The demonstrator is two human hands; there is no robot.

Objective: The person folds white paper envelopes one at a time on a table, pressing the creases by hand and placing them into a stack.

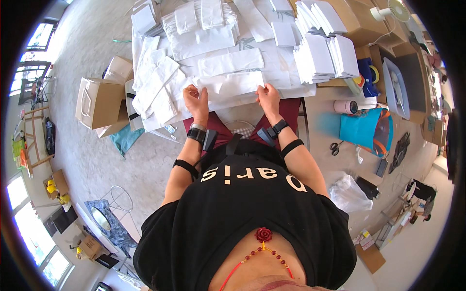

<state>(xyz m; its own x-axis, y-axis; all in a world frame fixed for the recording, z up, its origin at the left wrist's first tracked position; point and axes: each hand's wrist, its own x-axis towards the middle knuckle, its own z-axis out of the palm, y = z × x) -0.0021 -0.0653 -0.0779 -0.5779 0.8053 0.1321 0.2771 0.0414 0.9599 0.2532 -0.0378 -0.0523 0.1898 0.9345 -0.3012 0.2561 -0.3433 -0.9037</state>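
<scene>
A long flat white piece (233,83), a folded bag or sheet by its look, lies along the near edge of the table and spans both hands. Curled fingers of my left hand (195,98) pinch its left end. At its right end, my right hand (268,98) grips the corner between thumb and fingers. Just beyond lies a similar white strip (230,61), flat on the table. More white pieces (158,89) are strewn in an overlapping heap left of my left hand. Whether the held piece is paper or thin plastic, I cannot tell.
Stacks of white folded packets (313,58) stand at the table's right, and a layered white pile (199,41) lies at the back. Cardboard boxes (99,102) sit left of the table. On the right are a blue bag (361,131), a pink cup (345,106) and scissors (335,148).
</scene>
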